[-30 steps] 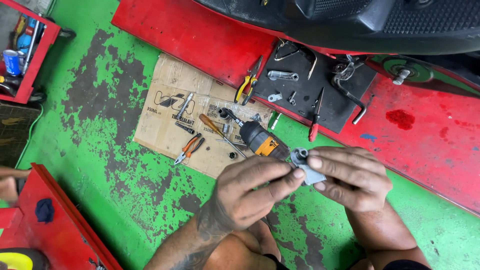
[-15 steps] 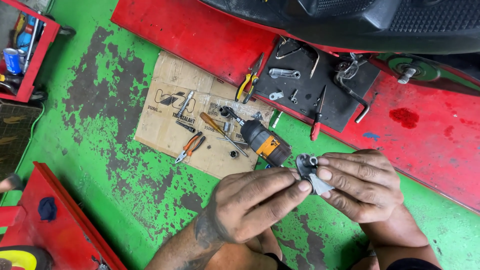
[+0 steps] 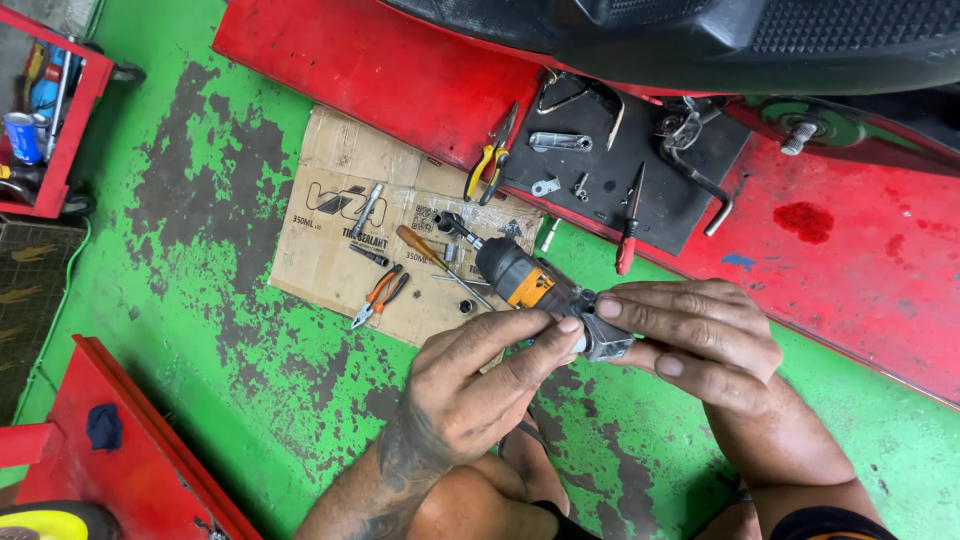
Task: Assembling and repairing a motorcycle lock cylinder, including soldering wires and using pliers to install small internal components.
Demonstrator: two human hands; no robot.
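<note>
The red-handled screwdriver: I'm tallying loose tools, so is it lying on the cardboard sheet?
No, the red-handled screwdriver lies on the black mat atop the red platform, apart from the cardboard sheet.

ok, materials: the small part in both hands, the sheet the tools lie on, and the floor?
Small part, pinched between left hand and right hand: dull grey, looks like cast metal, though mostly hidden.
Sheet: flattened brown cardboard, creased, with dark oily stains.
Floor: probably concrete under green paint, which has worn away in grey patches.
</note>
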